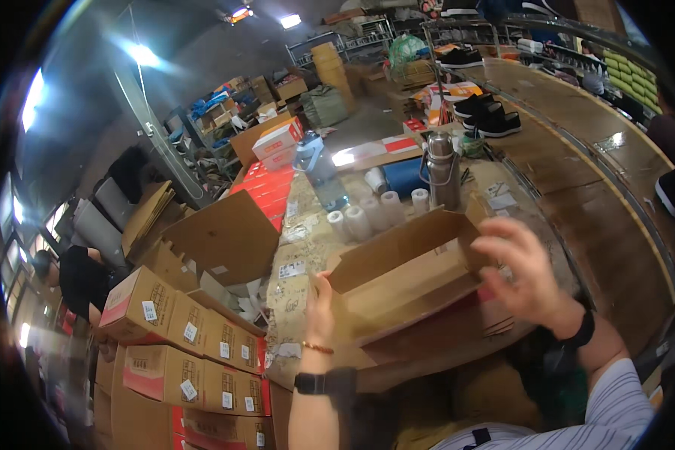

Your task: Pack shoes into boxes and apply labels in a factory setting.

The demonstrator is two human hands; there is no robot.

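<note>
An open cardboard box (405,296), brown inside and partly red outside, lies lengthwise in front of me on the worktable and looks empty. My left hand (319,311) grips the box's left end wall at its upper edge. At the other end my right hand (517,270) is raised by the right end wall, its fingers apart and curved, slightly blurred, with nothing in them. Whether its fingertips touch the cardboard I cannot tell. Behind the box stand several white rolls (371,214).
Beyond the rolls are a clear water jug (319,172), a steel flask (441,169) and a blue roll (403,178). Stacked cartons (195,382) rise at left, near a person in black (84,277). Black shoes (495,120) sit on a conveyor (562,172) at right.
</note>
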